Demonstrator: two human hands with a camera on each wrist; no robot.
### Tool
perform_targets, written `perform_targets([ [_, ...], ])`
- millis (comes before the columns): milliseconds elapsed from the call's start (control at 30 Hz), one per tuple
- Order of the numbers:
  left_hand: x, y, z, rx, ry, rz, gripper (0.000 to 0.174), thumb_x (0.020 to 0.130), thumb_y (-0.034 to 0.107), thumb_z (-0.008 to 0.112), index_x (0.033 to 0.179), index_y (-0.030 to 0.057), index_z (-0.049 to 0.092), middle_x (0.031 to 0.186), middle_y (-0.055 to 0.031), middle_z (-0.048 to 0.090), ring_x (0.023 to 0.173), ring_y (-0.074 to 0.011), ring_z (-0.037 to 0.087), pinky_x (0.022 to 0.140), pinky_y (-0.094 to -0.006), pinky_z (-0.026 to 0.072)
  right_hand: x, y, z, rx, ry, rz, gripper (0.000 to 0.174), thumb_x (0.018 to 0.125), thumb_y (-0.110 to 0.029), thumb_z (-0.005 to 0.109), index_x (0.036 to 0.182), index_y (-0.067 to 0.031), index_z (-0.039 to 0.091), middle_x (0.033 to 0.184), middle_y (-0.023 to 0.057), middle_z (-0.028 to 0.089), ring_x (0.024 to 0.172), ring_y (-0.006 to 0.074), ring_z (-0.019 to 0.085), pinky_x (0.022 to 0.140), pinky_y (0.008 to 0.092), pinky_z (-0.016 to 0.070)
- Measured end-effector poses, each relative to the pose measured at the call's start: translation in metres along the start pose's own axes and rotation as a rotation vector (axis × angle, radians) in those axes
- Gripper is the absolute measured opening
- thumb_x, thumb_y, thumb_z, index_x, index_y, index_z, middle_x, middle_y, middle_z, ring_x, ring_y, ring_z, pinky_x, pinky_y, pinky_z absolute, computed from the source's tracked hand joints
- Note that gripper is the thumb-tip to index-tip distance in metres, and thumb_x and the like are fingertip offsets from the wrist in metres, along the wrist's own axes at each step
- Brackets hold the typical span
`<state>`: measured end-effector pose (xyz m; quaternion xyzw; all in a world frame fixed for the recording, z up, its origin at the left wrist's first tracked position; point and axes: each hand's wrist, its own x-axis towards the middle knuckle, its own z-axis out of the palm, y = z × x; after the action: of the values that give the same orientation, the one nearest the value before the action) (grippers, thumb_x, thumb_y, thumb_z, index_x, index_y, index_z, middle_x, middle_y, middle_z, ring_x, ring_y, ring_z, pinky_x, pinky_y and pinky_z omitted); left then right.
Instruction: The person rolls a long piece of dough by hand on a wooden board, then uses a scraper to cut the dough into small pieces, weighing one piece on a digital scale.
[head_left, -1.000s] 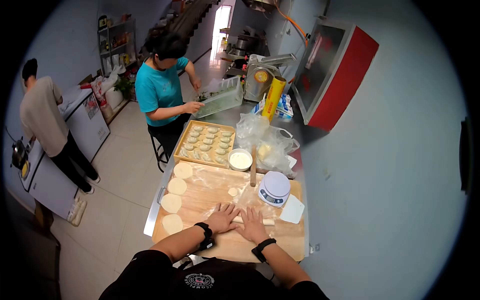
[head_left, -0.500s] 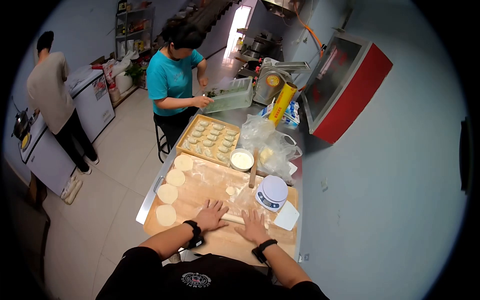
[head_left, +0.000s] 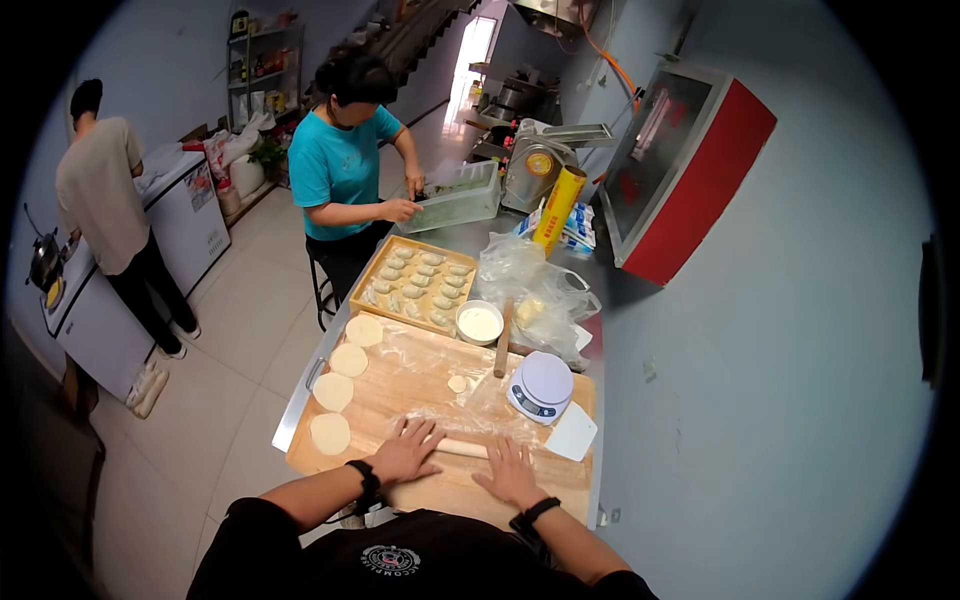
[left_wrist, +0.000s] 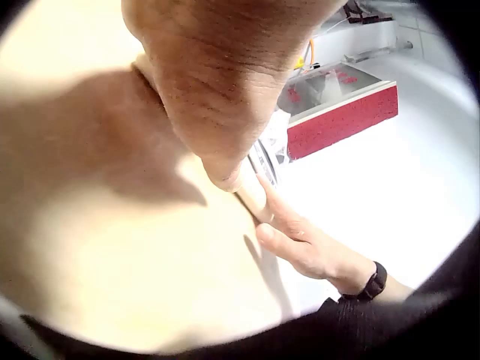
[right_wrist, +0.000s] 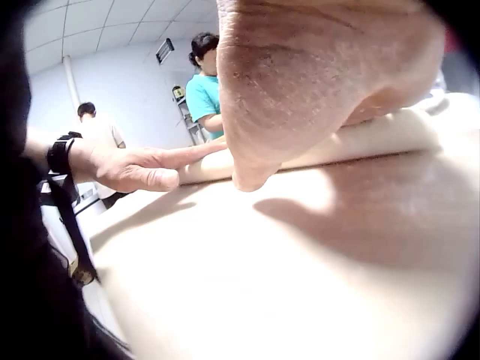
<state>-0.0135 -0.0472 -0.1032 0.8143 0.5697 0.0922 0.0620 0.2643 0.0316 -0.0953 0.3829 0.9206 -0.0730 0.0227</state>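
A pale dough roll [head_left: 462,448] lies crosswise on the wooden board [head_left: 420,370]; it also shows in the right wrist view as a long smooth cylinder [right_wrist: 330,148]. My left hand [head_left: 405,452] rests flat on its left end, fingers spread. On the right end lies my right hand [head_left: 510,470], its fingers straight and pointing away from me. Seen from the left wrist, the right hand [left_wrist: 307,251] touches the roll with its fingers extended. Each palm hides part of the roll.
Round wrappers [head_left: 330,434] line the board's left side. Beyond are a dumpling tray [head_left: 357,303], a white bowl [head_left: 479,322], a wooden stick [head_left: 503,345], a scale [head_left: 541,385] and a white scraper [head_left: 572,432]. A person in teal [head_left: 340,170] works at a clear bin.
My hands were close together a second ago and now lie apart, the left one moved outward and slightly nearer to me. More of the roll shows between them.
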Motion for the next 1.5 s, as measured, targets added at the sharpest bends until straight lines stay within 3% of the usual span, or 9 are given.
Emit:
perform_targets([
  [200, 0.058, 0.022, 0.034, -0.28, 0.037, 0.148, 0.081, 0.1, 0.056, 0.047, 0.153, -0.0045, 0.031, 0.158, -0.0264, 0.033, 0.147, -0.0408, 0.032, 0.121, -0.0588, 0.0197, 0.042, -0.02, 0.009, 0.066, -0.055, -0.086, 0.079, 0.088, -0.036, 0.063, 0.153, -0.0022, 0.034, 0.16, 0.0223, 0.031, 0.151, 0.0374, 0.024, 0.122, 0.0589, 0.0152],
  [300, 0.029, 0.029, 0.024, -0.161, 0.053, 0.265, 0.085, 0.101, 0.061, 0.042, 0.154, -0.0042, 0.029, 0.158, -0.0243, 0.034, 0.148, -0.0363, 0.032, 0.122, -0.0559, 0.0179, 0.01, -0.027, 0.007, -0.098, 0.039, -0.18, 0.076, 0.087, -0.04, 0.067, 0.148, -0.0022, 0.043, 0.155, 0.02, 0.04, 0.149, 0.0347, 0.029, 0.121, 0.0583, 0.0163],
  [433, 0.005, 0.029, 0.03, -0.113, -0.001, 0.286, 0.084, 0.101, 0.061, 0.042, 0.153, -0.0045, 0.031, 0.159, -0.0228, 0.034, 0.15, -0.0332, 0.028, 0.124, -0.0534, 0.0153, -0.014, -0.036, 0.006, -0.066, 0.065, -0.193, 0.08, 0.091, -0.049, 0.063, 0.151, -0.0025, 0.039, 0.158, 0.0191, 0.036, 0.15, 0.0329, 0.027, 0.121, 0.057, 0.016],
  [700, 0.069, 0.001, 0.025, -0.045, 0.02, 0.038, 0.074, 0.099, 0.06, 0.045, 0.152, 0.0088, 0.039, 0.156, -0.0233, 0.038, 0.144, -0.0421, 0.034, 0.117, -0.0631, 0.0218, 0.05, -0.006, 0.003, -0.007, -0.005, 0.067, 0.087, 0.094, -0.057, 0.056, 0.157, -0.0046, 0.028, 0.161, 0.0235, 0.028, 0.151, 0.0385, 0.024, 0.121, 0.0596, 0.015],
  [900, -0.001, 0.017, 0.019, 0.045, -0.034, 0.141, 0.078, 0.097, 0.062, 0.047, 0.154, 0.0092, 0.037, 0.159, -0.02, 0.034, 0.147, -0.0391, 0.033, 0.119, -0.0618, 0.0186, -0.031, -0.022, 0.003, -0.019, 0.086, -0.086, 0.087, 0.09, -0.056, 0.062, 0.155, -0.0049, 0.034, 0.158, 0.0235, 0.033, 0.149, 0.0393, 0.027, 0.12, 0.059, 0.0192],
  [1000, -0.001, 0.009, 0.022, -0.004, -0.005, 0.147, 0.079, 0.098, 0.063, 0.045, 0.155, 0.0092, 0.036, 0.161, -0.0192, 0.033, 0.147, -0.0385, 0.033, 0.12, -0.0611, 0.0187, -0.03, -0.017, 0.007, -0.042, 0.073, -0.081, 0.087, 0.089, -0.057, 0.062, 0.154, -0.0043, 0.036, 0.157, 0.0232, 0.034, 0.148, 0.0381, 0.028, 0.119, 0.059, 0.0216],
  [1100, 0.037, -0.008, 0.017, -0.063, -0.005, 0.019, 0.079, 0.098, 0.064, 0.044, 0.155, 0.0096, 0.036, 0.161, -0.0207, 0.032, 0.147, -0.0399, 0.033, 0.119, -0.0612, 0.0196, 0.008, -0.003, 0.002, -0.057, 0.04, 0.018, 0.09, 0.092, -0.059, 0.059, 0.158, -0.0053, 0.029, 0.16, 0.0246, 0.029, 0.152, 0.0391, 0.021, 0.121, 0.0598, 0.0163],
  [1233, 0.07, -0.018, -0.001, -0.013, -0.146, -0.098, 0.08, 0.097, 0.065, 0.044, 0.155, 0.0104, 0.035, 0.158, -0.0239, 0.035, 0.146, -0.0423, 0.033, 0.118, -0.0621, 0.0213, 0.043, 0.013, -0.002, -0.002, -0.026, 0.163, 0.088, 0.092, -0.057, 0.059, 0.157, -0.0059, 0.029, 0.159, 0.0246, 0.03, 0.151, 0.0399, 0.023, 0.121, 0.0595, 0.0169],
  [1500, -0.022, 0.009, 0.002, 0.041, 0.027, 0.113, 0.077, 0.097, 0.061, 0.049, 0.152, 0.0092, 0.039, 0.157, -0.0228, 0.035, 0.145, -0.0395, 0.034, 0.118, -0.0615, 0.0199, -0.046, -0.003, 0.013, -0.049, 0.088, -0.037, 0.087, 0.092, -0.058, 0.059, 0.156, -0.0061, 0.032, 0.157, 0.0246, 0.034, 0.148, 0.0415, 0.026, 0.121, 0.059, 0.0179],
])
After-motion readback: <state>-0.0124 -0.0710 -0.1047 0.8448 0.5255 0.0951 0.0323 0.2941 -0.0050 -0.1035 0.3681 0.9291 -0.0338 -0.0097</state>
